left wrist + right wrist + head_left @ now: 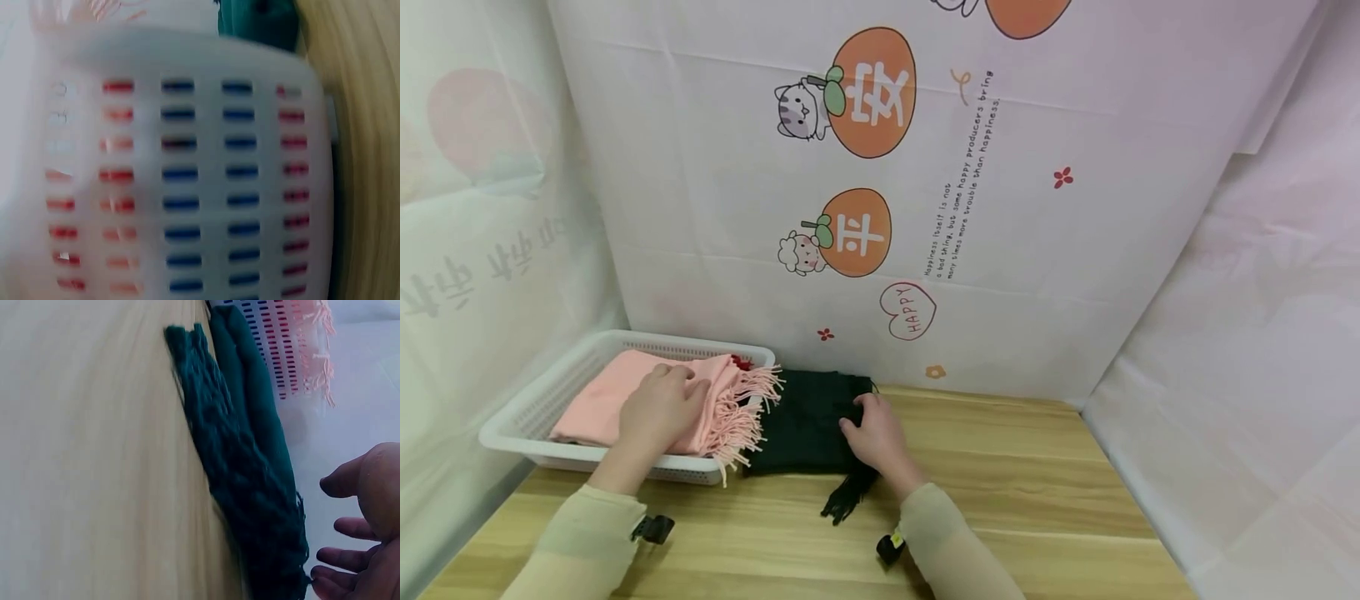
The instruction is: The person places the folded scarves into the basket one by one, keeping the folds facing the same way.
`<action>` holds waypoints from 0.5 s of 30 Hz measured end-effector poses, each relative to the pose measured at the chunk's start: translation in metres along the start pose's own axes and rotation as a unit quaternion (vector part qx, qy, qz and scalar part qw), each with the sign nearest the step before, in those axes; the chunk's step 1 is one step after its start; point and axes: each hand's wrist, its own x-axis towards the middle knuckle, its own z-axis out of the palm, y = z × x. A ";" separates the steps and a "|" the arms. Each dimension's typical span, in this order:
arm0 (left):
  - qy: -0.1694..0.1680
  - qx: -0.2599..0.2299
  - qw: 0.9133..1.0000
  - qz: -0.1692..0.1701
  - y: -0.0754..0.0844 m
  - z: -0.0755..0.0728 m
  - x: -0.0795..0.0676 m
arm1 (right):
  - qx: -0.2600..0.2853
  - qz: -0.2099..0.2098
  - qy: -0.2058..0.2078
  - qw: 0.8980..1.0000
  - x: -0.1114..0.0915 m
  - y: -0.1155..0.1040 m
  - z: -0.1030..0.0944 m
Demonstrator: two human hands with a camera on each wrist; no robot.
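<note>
A folded pink scarf (602, 392) with a tasselled end lies in a white plastic basket (512, 433) at the left. My left hand (658, 404) rests on top of the pink scarf, fingers loosely bent. Beside the basket, a folded dark green scarf (808, 425) lies on the table. My right hand (880, 433) is at the green scarf's right edge. In the right wrist view, its thumb and fingers are spread apart, fingertips close to the dark fringe (250, 506). The left wrist view shows the basket's slotted wall (209, 156), with the left hand out of sight.
Pink tassels (737, 425) hang over the basket's right rim towards the green scarf. Something dark red (741, 362) shows under the pink scarf. A printed white sheet (730, 208) stands behind the wooden table (1015, 492), with more white sheeting at both sides.
</note>
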 end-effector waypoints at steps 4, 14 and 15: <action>0.003 -0.008 1.000 0.017 0.013 0.005 -0.002 | -0.004 0.021 -0.008 1.000 -0.002 0.006 -0.005; 0.037 0.003 0.998 0.050 0.037 0.020 -0.005 | -0.022 0.068 -0.037 0.997 -0.001 0.018 -0.007; 0.038 0.005 0.998 0.054 0.039 0.021 -0.006 | -0.021 0.070 -0.040 0.997 -0.001 0.018 -0.007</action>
